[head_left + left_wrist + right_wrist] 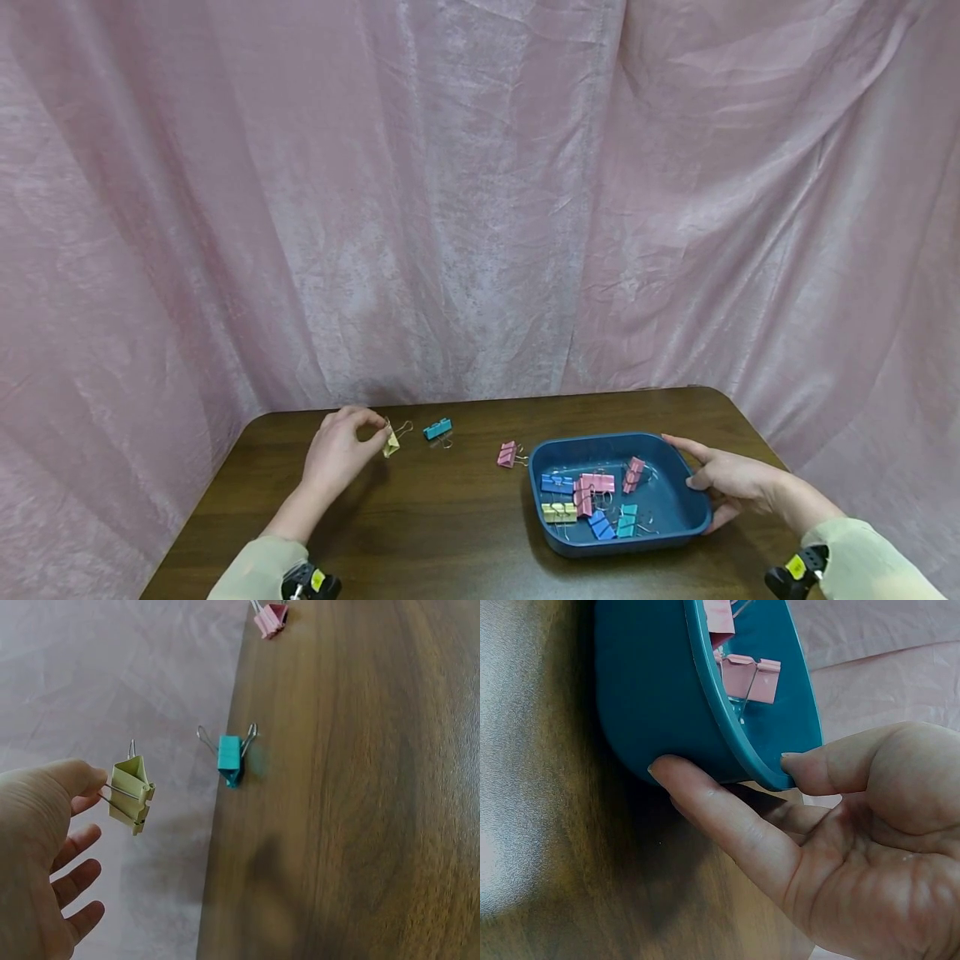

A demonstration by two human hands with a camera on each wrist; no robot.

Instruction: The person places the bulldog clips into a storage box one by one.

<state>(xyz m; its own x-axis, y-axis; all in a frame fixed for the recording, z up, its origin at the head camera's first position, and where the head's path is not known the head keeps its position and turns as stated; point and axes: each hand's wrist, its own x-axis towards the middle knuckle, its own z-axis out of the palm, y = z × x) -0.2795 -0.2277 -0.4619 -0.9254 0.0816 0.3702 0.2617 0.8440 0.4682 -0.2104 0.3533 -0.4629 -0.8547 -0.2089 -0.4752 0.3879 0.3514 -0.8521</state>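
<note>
My left hand (341, 446) pinches a yellow binder clip (130, 796) by one wire handle between thumb and forefinger, above the table's left part; the other fingers are spread apart. My right hand (738, 482) grips the right end of a blue plastic tray (551, 546), thumb over the rim and fingers against the outer wall, as the right wrist view shows. Inside the tray lie several binder clips: pink (597, 482), blue (557, 483), yellow (559, 512) and teal (627, 521).
A teal binder clip (437, 428) lies on the brown wooden table (450, 517) right of my left hand. Between it and the tray rests a pink binder clip (507, 454). A pink curtain (480, 208) hangs behind the table's back edge.
</note>
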